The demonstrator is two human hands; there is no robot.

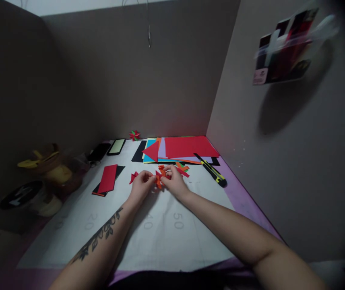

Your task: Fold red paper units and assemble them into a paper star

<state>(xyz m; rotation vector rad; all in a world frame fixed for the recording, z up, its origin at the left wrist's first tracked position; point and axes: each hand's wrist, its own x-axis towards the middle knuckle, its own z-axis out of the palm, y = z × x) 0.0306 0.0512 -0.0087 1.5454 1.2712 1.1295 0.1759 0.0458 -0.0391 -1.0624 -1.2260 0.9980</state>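
Observation:
Between my two hands, over the middle of the white sheet, is a small folded paper piece (158,180) in orange and red. My left hand (143,181) pinches its left side, thumb and forefinger together. From the right, the fingers of my right hand (174,182) are closed on the same piece, hiding part of it. A red folded paper bit (133,176) lies just left of my left hand. Beyond my right hand rest orange, green and red paper strips (183,168), partly covered by it.
Coloured paper sheets (190,147) are stacked at the back, with a yellow and black cutter (213,172) at their right. Red and black paper rectangles (108,179) lie left. Farther back are a phone (116,147) and a red-green paper star (135,135). Grey walls (142,72) enclose the table.

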